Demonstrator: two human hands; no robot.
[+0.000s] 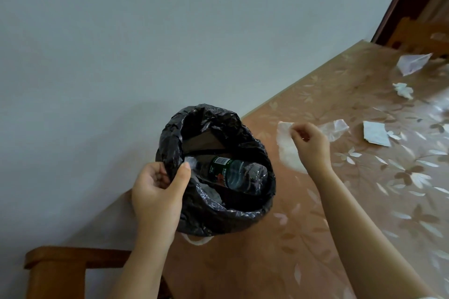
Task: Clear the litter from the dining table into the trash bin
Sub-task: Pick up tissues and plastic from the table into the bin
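Note:
A trash bin lined with a black plastic bag [218, 216] stands at the table's left edge. Inside it lie a clear plastic bottle with a green label [233, 175] and some crumpled plastic. My left hand [158, 196] pinches the bag's near-left rim. My right hand [311, 143] holds a thin whitish plastic wrapper [285, 148] above the table, just right of the bin. More litter lies further right: a clear plastic scrap [336, 127], a white paper piece [375, 133], a crumpled tissue [403, 90] and a folded paper [413, 63].
The table wears a tan cloth with a pale leaf pattern [364, 201]. A grey wall [170, 31] runs along its far side. A wooden chair back [73, 260] stands at the lower left, and a dark door frame [401, 0] and another wooden chair [418, 34] at the upper right.

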